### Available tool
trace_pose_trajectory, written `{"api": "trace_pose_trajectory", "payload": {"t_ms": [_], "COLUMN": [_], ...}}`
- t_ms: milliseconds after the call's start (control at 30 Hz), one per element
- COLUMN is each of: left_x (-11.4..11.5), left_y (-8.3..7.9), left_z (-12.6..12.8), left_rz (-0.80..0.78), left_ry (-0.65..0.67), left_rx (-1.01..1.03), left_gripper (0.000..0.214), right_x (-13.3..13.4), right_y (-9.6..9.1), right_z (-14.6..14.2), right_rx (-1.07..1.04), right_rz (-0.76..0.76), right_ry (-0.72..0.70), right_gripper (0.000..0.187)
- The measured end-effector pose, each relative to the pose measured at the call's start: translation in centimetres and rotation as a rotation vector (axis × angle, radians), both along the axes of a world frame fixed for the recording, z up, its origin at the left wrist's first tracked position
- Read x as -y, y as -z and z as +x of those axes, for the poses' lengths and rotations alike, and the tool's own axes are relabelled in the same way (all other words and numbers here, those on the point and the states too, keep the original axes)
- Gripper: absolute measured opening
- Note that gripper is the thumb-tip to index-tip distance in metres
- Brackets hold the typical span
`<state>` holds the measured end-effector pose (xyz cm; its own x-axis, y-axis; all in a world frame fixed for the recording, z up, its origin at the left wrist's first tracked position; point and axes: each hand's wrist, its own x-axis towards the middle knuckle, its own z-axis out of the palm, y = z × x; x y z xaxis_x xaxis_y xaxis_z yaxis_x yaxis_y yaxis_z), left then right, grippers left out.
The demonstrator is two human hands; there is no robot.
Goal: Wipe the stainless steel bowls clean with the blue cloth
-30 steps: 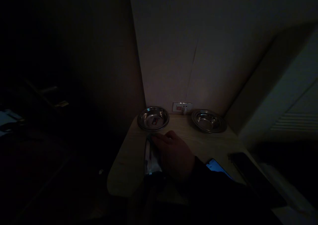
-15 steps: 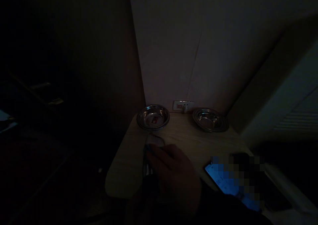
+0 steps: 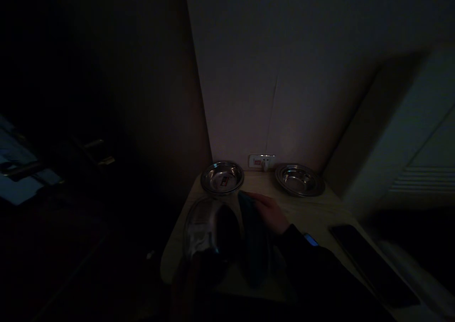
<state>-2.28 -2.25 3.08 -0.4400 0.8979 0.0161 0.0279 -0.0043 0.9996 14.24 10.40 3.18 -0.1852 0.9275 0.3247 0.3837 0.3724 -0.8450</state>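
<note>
Our right grip (image 3: 269,212) holds a dark cloth (image 3: 253,239) beside a shiny metal bowl (image 3: 202,227), whose near edge our dim left grip (image 3: 185,272) clasps over the desk (image 3: 316,215). Beyond, we see a labelled metal dish (image 3: 222,177) at left, nested dishes (image 3: 299,180) at right and a wall socket (image 3: 261,161) between.

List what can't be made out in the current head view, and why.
In the head view:
- Left hand: lost in darkness; its grip on the metal bowl is unclear.
- Phone: mostly hidden behind the right sleeve.
- Label in the left-hand dish: too small to read.
- Cloth: lower end sunk in shadow.
</note>
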Motion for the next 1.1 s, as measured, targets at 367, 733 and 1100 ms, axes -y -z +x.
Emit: {"api": "trace_pose_trajectory", "payload": {"t_ms": [367, 733, 1100], "left_x": [0.3, 0.8, 0.5], "left_y": [2.8, 5.8, 6.3], "left_z": [-0.4, -0.4, -0.6], "left_rz": [0.169, 0.272, 0.256], "left_ry": [0.103, 0.172, 0.188], "left_rx": [0.377, 0.499, 0.480], "left_gripper": [0.035, 0.033, 0.034], "right_x": [12.0, 13.0, 13.9], "right_y": [2.5, 0.8, 1.7], "right_z": [-0.2, -3.1, -3.4], "right_rx": [0.033, 0.466, 0.441], "right_rz": [0.401, 0.667, 0.631], "right_ry": [0.259, 0.200, 0.181], "right_gripper": [0.041, 0.035, 0.038]}}
